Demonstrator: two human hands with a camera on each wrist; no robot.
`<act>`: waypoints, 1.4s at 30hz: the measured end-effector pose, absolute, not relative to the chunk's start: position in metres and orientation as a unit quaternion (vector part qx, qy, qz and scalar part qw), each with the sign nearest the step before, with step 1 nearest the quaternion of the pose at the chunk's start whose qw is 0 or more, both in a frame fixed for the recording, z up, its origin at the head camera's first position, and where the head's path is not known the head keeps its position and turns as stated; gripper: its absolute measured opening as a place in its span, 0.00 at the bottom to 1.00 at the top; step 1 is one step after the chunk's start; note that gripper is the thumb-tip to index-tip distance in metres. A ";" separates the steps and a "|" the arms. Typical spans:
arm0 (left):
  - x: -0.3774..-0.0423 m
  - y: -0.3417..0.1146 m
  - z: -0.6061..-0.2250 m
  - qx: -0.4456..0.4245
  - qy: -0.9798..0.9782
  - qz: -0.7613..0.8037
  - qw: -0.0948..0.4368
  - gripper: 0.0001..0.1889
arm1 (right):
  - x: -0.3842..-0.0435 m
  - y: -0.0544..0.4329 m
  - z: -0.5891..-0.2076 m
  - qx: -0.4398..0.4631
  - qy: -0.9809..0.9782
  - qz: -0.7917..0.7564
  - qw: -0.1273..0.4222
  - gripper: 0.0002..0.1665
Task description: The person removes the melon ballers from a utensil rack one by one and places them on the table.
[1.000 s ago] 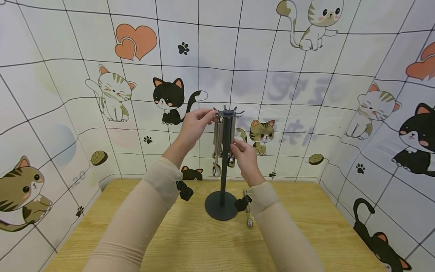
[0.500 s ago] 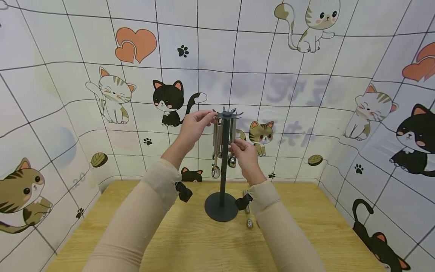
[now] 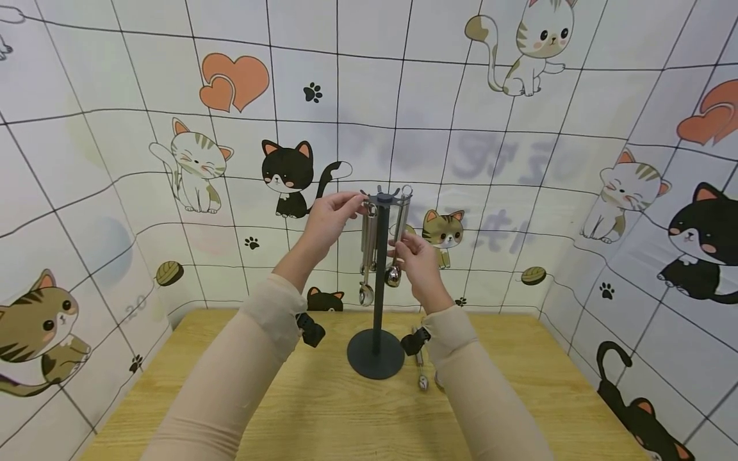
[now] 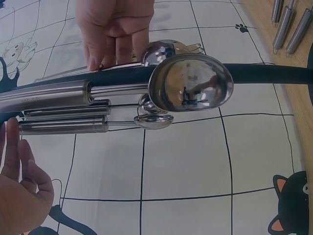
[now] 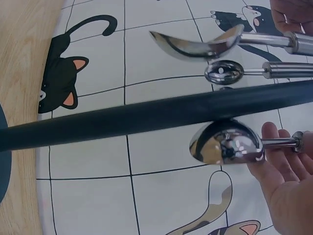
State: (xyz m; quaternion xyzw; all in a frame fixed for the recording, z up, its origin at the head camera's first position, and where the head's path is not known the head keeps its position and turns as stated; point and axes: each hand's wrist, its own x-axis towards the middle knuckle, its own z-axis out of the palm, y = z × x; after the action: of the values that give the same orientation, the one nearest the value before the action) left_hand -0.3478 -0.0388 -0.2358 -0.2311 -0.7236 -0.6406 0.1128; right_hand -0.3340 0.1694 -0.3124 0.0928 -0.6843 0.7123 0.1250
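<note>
A dark utensil stand (image 3: 378, 307) rises from a round base, with hooks around its top. My right hand (image 3: 421, 266) grips the handle of a metal scoop (image 3: 393, 276) with a deep round bowl. The scoop leans slightly, its ring end standing above a right-hand hook. At the top left, my left hand (image 3: 331, 221) pinches a hook of the stand with thumb and fingertips. Below those fingertips hang a large oval-bowled spoon (image 4: 190, 83) and smaller utensils; one small round-bowled spoon (image 5: 224, 72) shows beyond the post in the right wrist view.
On the wooden table (image 3: 323, 410), a small metal utensil (image 3: 423, 382) lies right of the base, partly behind the right wrist. Several handles (image 4: 283, 29) show there in the left wrist view. A cat-printed cloth wall (image 3: 230, 153) stands close behind the stand and along both sides.
The scoop in my right hand has risen and its top has swung right, so its ring shows above the hook. My left hand keeps its place at the left hook.
</note>
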 end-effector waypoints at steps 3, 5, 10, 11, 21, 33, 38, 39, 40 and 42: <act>-0.348 -0.040 -0.237 -0.231 -0.723 -0.641 0.113 0.18 | -0.335 0.172 -0.311 0.097 -0.678 0.718 0.124 0.24; -0.349 -0.040 -0.237 -0.234 -0.720 -0.644 0.112 0.18 | -0.334 0.174 -0.311 0.098 -0.673 0.722 0.123 0.24; -0.350 -0.041 -0.239 -0.233 -0.719 -0.645 0.113 0.18 | -0.332 0.181 -0.315 0.099 -0.670 0.727 0.112 0.26; -0.350 -0.041 -0.240 -0.231 -0.721 -0.643 0.114 0.18 | -0.332 0.183 -0.317 0.098 -0.669 0.729 0.109 0.26; -0.349 -0.041 -0.236 -0.235 -0.721 -0.641 0.119 0.18 | -0.329 0.206 -0.343 0.072 -0.672 0.729 0.105 0.29; -0.352 -0.043 -0.236 -0.238 -0.726 -0.634 0.121 0.18 | -0.324 0.230 -0.377 0.025 -0.660 0.749 0.061 0.28; -0.352 -0.043 -0.236 -0.239 -0.720 -0.641 0.119 0.17 | -0.322 0.235 -0.385 0.009 -0.649 0.760 0.041 0.28; -0.352 -0.043 -0.236 -0.238 -0.719 -0.642 0.118 0.17 | -0.321 0.236 -0.386 0.003 -0.645 0.763 0.040 0.28; -0.352 -0.043 -0.236 -0.237 -0.719 -0.643 0.117 0.17 | -0.320 0.237 -0.387 0.000 -0.642 0.765 0.039 0.29; -0.351 -0.044 -0.236 -0.235 -0.720 -0.642 0.115 0.17 | -0.318 0.239 -0.389 -0.006 -0.633 0.773 0.038 0.29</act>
State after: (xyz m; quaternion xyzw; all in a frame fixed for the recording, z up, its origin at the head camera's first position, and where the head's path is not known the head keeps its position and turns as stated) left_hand -0.3514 -0.0439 -0.2365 -0.2350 -0.7204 -0.6423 0.1151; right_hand -0.3184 0.2389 -0.3887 -0.0065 -0.6333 0.7729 0.0382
